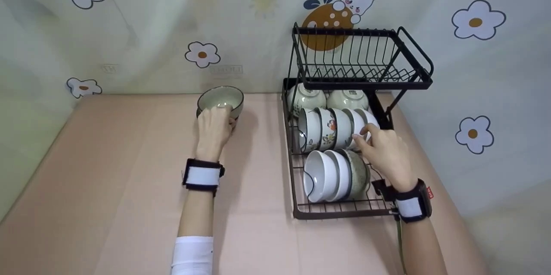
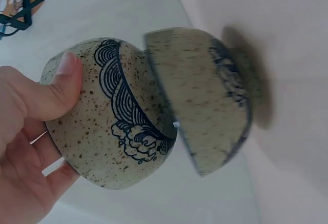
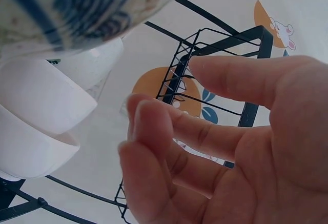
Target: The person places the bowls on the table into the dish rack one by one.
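My left hand (image 1: 214,131) grips a speckled bowl (image 2: 110,116) with blue wave drawings, its thumb (image 2: 64,88) pressed on the outer wall. Directly below it a second bowl (image 2: 197,98) of the same pattern stands on the table, and the two seem to touch at its rim. Over the dish rack (image 1: 340,214), my right hand (image 1: 385,154) hangs with loosely bent fingers and holds nothing. Closest to its fingertips are the white bowls (image 1: 354,122) at the right end of the rack's middle row.
Flowered bowls (image 1: 328,131) stand on edge in the middle row. In front are white bowls (image 1: 320,176) and a speckled green bowl (image 1: 358,174). Upside-down bowls (image 1: 348,99) sit behind, under the rack's upper tier (image 1: 361,80). A patterned cloth (image 1: 142,29) hangs behind the table.
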